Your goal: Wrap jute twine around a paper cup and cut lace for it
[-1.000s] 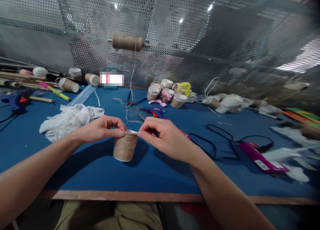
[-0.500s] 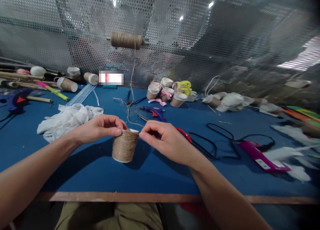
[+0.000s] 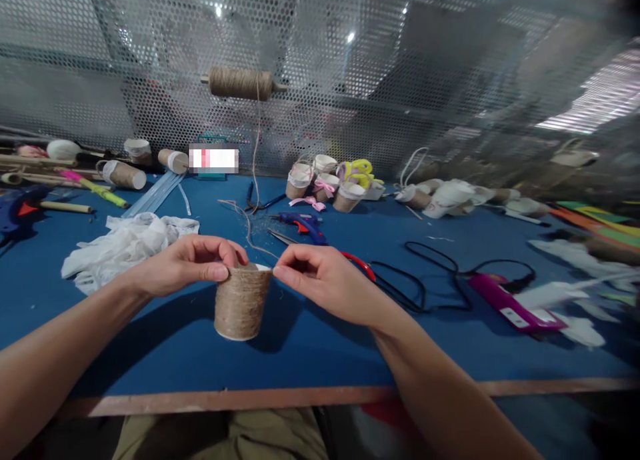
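Note:
A paper cup wrapped in brown twine (image 3: pixel 241 307) hangs just over the blue table, its white rim showing at the top. My left hand (image 3: pixel 185 265) grips the rim on the left, thumb outside and fingers reaching inside. At the right side of the rim, my right hand (image 3: pixel 323 279) is closed in a pinch on the twine (image 3: pixel 257 248). That strand runs back across the table and up to a twine spool (image 3: pixel 240 84) on a rod at the mesh wall. The fingertips hide the pinched end.
Behind my hands lie a blue glue gun (image 3: pixel 305 225) and red-handled scissors (image 3: pixel 360 265). White lace (image 3: pixel 133 247) is heaped at left; finished cups (image 3: pixel 325 185) stand at the back. On the right, a purple device (image 3: pixel 510 303) trails a black cord. The table's front edge (image 3: pixel 200 401) is near me.
The view has turned slightly right. Both hands and the cup have come a little lower and nearer to me, with the same grips kept.

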A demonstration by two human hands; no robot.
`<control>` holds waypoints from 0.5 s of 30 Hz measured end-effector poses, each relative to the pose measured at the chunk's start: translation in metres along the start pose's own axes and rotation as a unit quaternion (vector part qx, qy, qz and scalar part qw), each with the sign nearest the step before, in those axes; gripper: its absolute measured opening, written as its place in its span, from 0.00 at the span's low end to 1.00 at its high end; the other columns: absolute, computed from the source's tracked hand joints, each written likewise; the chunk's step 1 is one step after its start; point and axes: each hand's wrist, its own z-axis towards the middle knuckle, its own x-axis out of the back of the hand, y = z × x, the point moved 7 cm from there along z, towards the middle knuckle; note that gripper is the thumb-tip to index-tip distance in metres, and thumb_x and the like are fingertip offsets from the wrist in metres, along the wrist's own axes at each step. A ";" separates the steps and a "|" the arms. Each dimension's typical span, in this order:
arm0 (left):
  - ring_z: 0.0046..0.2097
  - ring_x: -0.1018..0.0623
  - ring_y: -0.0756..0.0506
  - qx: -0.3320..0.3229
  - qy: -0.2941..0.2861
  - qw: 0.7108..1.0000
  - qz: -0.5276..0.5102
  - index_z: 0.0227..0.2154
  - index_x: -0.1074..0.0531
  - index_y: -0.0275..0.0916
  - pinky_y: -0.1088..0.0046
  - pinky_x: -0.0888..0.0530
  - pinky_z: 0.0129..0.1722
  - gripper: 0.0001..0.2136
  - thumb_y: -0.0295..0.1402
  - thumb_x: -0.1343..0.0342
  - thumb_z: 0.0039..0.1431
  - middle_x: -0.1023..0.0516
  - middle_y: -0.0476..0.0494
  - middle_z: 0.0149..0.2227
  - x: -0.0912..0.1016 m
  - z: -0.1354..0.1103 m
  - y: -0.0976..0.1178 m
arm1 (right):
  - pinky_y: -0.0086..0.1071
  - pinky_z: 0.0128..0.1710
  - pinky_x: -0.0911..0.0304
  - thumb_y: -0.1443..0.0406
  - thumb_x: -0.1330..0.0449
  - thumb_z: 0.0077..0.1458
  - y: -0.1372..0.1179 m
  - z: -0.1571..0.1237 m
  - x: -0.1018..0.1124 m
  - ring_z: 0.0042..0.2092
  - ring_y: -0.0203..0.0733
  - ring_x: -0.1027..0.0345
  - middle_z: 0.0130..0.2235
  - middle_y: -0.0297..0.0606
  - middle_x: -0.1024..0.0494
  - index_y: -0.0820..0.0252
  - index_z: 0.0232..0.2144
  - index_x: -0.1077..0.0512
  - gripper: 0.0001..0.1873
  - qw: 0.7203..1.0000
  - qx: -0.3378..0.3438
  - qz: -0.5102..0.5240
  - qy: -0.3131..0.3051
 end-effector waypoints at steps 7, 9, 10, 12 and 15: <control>0.42 0.29 0.44 -0.008 0.000 0.999 -0.040 0.23 0.26 0.35 0.69 0.33 0.44 0.09 0.36 0.36 0.44 0.26 0.42 0.36 -0.002 0.000 0.001 | 0.25 0.24 0.45 0.62 0.42 0.52 0.004 0.001 -0.003 0.26 0.30 0.43 0.24 0.29 0.36 0.61 0.31 0.34 0.08 0.995 -0.012 0.098 -0.005; 0.42 0.29 0.44 -0.011 -0.005 0.999 -0.049 0.23 0.26 0.35 0.69 0.33 0.44 0.09 0.36 0.36 0.44 0.25 0.42 0.36 -0.003 0.000 0.001 | 0.25 0.24 0.46 0.62 0.43 0.53 0.005 0.002 -0.005 0.25 0.29 0.44 0.24 0.28 0.36 0.62 0.35 0.32 0.09 0.994 -0.008 0.104 -0.020; 0.42 0.29 0.45 -0.012 -0.008 0.998 -0.053 0.23 0.26 0.35 0.70 0.33 0.44 0.09 0.36 0.36 0.45 0.25 0.42 0.36 -0.003 0.000 0.001 | 0.25 0.24 0.46 0.62 0.43 0.53 0.005 0.002 -0.005 0.26 0.29 0.44 0.24 0.28 0.36 0.63 0.37 0.32 0.10 0.994 -0.005 0.103 -0.027; 0.42 0.29 0.45 -0.013 -0.013 0.998 -0.064 0.23 0.26 0.35 0.71 0.33 0.43 0.08 0.35 0.36 0.45 0.25 0.43 0.36 -0.004 0.000 0.001 | 0.25 0.25 0.46 0.63 0.44 0.54 0.004 0.003 -0.006 0.26 0.29 0.44 0.25 0.29 0.36 0.64 0.38 0.30 0.10 0.994 0.002 0.104 -0.035; 0.42 0.29 0.45 -0.010 -0.014 0.996 -0.087 0.23 0.26 0.36 0.71 0.33 0.43 0.07 0.34 0.36 0.44 0.25 0.43 0.36 -0.005 0.000 -0.001 | 0.25 0.25 0.46 0.65 0.44 0.54 0.003 0.003 -0.008 0.26 0.28 0.44 0.26 0.29 0.35 0.64 0.35 0.29 0.08 0.991 0.009 0.129 -0.043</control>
